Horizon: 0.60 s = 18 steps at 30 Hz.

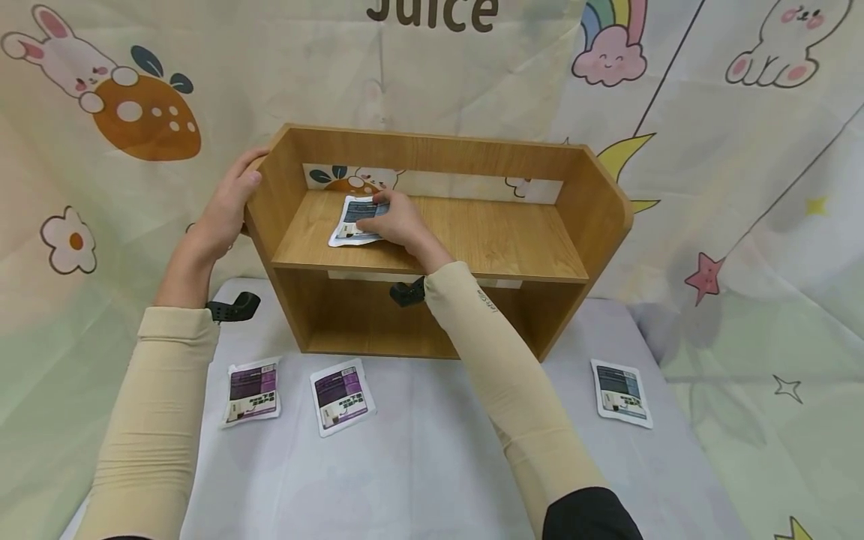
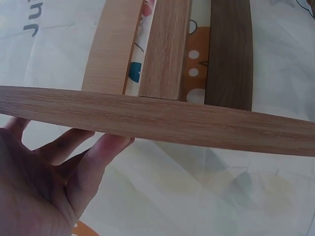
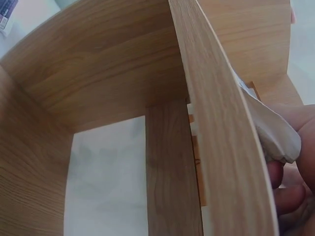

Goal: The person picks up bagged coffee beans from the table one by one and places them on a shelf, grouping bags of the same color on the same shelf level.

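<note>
A two-tier wooden shelf (image 1: pixel 432 236) stands tilted back on the table. My left hand (image 1: pixel 226 199) presses against the outside of its left side panel; in the left wrist view the fingertips (image 2: pixel 106 147) touch that panel's outer face. On the upper tier, toward the left, lies a flat white packet (image 1: pixel 351 221) with a dark and blue label. My right hand (image 1: pixel 403 225) pinches the right edge of this packet. In the right wrist view, the packet (image 3: pixel 273 130) shows edge-on behind the shelf board, partly hidden by it, and the right hand (image 3: pixel 295 167) is partly cut off.
Two packets with purple labels, one at left (image 1: pixel 253 391) and another beside it (image 1: pixel 342 397), lie on the white-covered table (image 1: pixel 405 465) before the shelf. A blue-labelled packet (image 1: pixel 622 394) lies to the right. Behind hangs a printed cloth (image 1: pixel 270 75).
</note>
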Tool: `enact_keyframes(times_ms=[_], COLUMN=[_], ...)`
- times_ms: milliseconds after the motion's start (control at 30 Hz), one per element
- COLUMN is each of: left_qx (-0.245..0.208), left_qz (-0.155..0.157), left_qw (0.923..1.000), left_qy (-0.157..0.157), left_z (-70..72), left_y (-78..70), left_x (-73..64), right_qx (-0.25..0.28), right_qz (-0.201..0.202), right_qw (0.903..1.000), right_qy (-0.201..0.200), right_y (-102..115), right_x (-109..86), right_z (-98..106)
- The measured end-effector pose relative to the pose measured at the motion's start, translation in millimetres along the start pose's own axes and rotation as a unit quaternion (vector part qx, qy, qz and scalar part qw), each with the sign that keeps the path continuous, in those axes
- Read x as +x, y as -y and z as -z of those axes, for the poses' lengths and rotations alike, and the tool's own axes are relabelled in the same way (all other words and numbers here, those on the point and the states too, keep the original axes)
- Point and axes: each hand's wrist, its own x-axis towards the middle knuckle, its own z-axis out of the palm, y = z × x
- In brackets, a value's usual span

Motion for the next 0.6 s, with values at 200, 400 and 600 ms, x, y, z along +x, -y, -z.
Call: enact_keyframes(times_ms=[200,400,600], left_qx=[-0.002,-0.003,0.000], left_qz=[0.004,0.003,0.005], left_qw=[1.0000,1.0000,0.9999], left_qy=[0.000,-0.005,-0.009], left_z=[0.6,0.3,-1.2], left_y=[0.0,-0.5,-1.3], left_x=[-0.1,0.2,-0.8], right_qx=[-0.014,-0.042,-0.066], right_qz=[-0.002,0.007,0.006], right_qw=[0.9999,0.9990,0.9976], right_qy=[0.000,-0.014,-0.019], right_y=[-1.0,-2.1,-3.1], right_x=[-0.5,-1.9,-3.6], right_z=[2.0,2.0,3.4])
